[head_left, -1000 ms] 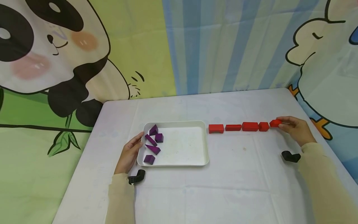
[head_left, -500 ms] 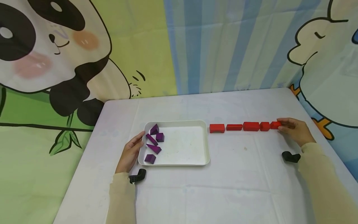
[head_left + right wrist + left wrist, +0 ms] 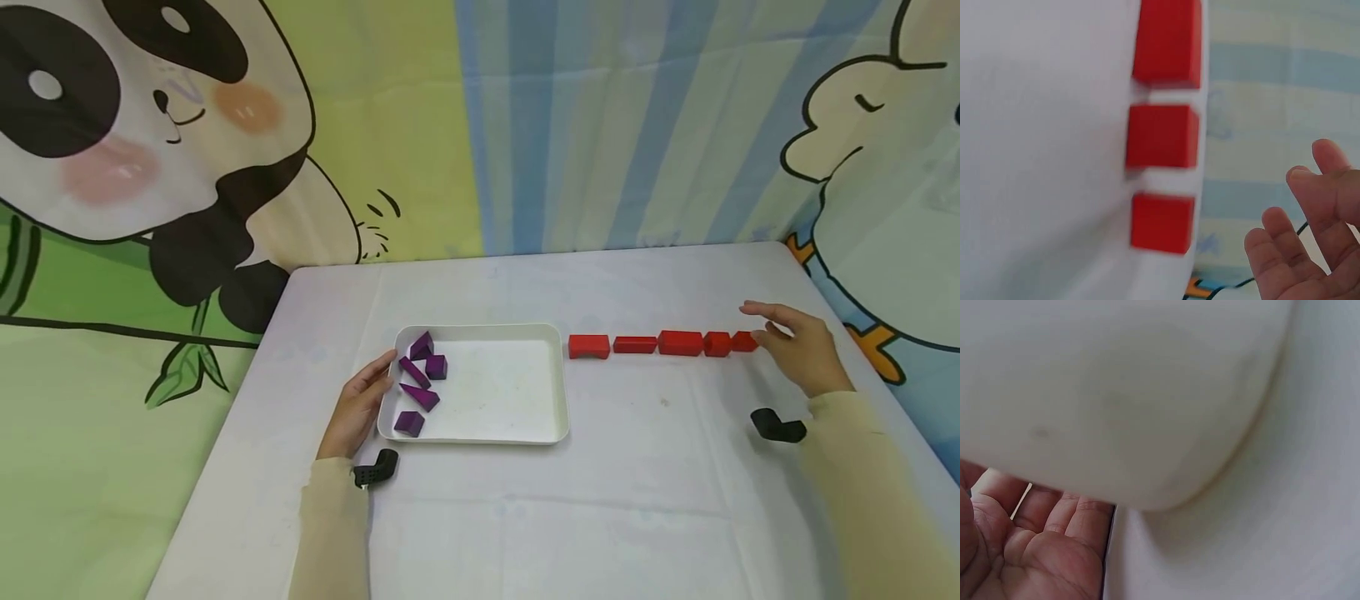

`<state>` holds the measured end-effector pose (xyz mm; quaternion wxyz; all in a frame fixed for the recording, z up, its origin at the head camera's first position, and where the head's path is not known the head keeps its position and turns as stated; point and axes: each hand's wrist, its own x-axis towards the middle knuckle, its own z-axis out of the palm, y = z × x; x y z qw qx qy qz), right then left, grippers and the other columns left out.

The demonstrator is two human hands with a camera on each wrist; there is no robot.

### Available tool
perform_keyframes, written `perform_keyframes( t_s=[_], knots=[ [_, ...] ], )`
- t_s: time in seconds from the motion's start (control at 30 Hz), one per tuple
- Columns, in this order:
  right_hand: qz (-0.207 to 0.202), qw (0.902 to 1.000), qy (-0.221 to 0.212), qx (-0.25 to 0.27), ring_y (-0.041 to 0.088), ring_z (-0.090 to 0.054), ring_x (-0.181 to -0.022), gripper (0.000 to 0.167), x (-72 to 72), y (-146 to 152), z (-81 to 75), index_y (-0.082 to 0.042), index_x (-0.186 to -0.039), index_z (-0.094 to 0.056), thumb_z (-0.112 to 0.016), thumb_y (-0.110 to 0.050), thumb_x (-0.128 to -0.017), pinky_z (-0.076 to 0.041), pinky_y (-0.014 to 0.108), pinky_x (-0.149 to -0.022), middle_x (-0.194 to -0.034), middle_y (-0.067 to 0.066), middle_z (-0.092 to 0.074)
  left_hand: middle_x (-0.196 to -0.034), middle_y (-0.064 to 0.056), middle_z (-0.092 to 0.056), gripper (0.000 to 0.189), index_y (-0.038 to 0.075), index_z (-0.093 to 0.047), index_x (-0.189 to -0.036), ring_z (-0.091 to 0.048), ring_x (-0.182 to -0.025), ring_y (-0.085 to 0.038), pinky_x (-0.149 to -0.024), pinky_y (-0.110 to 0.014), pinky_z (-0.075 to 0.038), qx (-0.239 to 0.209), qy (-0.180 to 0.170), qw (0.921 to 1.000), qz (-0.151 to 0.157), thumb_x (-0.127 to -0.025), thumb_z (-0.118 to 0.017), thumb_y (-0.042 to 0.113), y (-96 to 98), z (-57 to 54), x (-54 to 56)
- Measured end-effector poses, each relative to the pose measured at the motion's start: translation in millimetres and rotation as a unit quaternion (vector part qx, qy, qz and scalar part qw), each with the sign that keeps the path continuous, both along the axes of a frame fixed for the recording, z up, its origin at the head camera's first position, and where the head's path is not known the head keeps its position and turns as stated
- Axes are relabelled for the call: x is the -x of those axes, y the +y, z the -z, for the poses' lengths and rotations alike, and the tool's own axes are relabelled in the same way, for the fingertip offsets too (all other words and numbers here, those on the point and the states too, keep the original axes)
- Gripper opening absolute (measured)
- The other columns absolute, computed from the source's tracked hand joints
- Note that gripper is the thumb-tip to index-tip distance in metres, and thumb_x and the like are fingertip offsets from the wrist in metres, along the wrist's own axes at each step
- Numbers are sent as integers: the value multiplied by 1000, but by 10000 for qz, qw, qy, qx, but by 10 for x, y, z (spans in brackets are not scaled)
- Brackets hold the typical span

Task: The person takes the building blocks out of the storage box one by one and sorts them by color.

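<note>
Several red blocks (image 3: 680,342) form a straight row on the white table, from an arch-notched block (image 3: 588,347) on the left to a small red block (image 3: 743,341) on the right. My right hand (image 3: 802,346) hovers by that end block, fingers spread; the right wrist view shows its fingers (image 3: 1325,231) apart from the blocks. Left of the row stands a white tray (image 3: 495,432), with several purple blocks (image 3: 409,423) inside along its left end. My left hand (image 3: 356,408) rests against the tray's left side, its fingers passing behind the wall in the left wrist view.
The purple blocks include wedges, a cube and a thin piece (image 3: 415,372). A printed cloth backdrop (image 3: 570,125) rises behind the table's far edge. Black wrist mounts (image 3: 377,469) stick out near both sleeves.
My right hand has set the last red block down at the row's right end, let it go and opened its fingers. The left hand stays at the tray; the view has shifted slightly.
</note>
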<state>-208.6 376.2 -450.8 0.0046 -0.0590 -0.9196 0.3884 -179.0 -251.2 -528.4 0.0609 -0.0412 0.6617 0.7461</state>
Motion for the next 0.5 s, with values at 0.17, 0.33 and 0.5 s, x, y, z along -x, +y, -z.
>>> perform_keyframes(
  t_s=[0.17,0.33,0.5],
  knots=[
    [-311,9989,218,262,51,-38,-150,45,-18,-278,-98,-4,-158,-53,-54,-16,-115,-42,7,-102,-164,28,-44,-172,-19,-34,56,-7,-36,-164,-29,-161,-29,-122,-22,-38,-41,69,10000,-1,-110,-49,-3,9,5,2],
    [-636,9965,321,441,49,-43,-143,46,-37,-550,-130,-3,-156,-55,-58,-20,-114,-44,0,-91,-158,28,-49,-172,-22,-33,55,-10,-36,-163,-27,-162,-31,-124,-23,-36,20,133,9999,35,-110,-50,-3,16,-2,2],
    [-1005,9909,493,750,37,-52,-137,45,-35,-832,-144,-1,-153,-58,-62,-17,-112,-46,1,-91,-153,25,-55,-172,-22,-33,54,-11,-36,-162,-27,-162,-31,-125,-25,-34,19,124,9999,-11,-110,-49,-4,9,-9,-8]
  ],
)
